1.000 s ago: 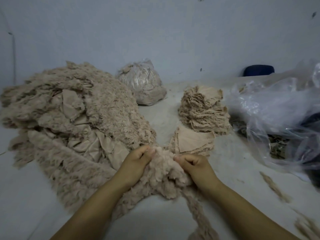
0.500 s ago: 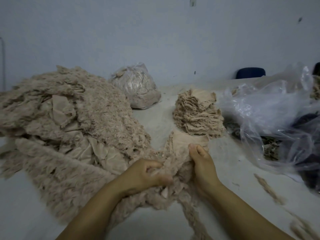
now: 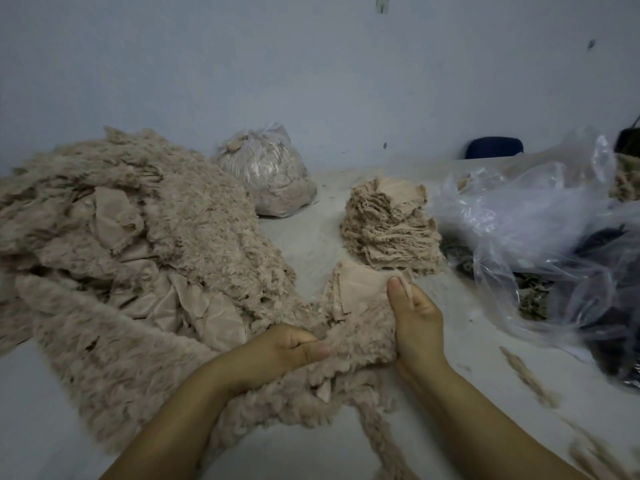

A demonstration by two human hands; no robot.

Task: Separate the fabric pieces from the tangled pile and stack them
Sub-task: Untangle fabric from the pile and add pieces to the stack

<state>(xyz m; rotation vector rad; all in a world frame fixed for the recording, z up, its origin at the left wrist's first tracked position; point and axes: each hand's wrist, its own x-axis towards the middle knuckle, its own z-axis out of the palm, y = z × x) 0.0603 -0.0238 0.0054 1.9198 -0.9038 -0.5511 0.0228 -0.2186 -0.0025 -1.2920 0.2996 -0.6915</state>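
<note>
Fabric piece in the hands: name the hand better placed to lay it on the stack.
Right hand: it grips the fabric piece on the side nearest the stack; the left hand holds the pile-side end.

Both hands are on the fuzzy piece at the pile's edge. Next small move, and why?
Probably pull the hands apart to peel the fabric piece free. The left hand pinches its near edge beside the tangled pile, and the right hand grips its far side, but the piece still runs into the pile. Once free, it likely goes on the small stack just beyond it.
</note>
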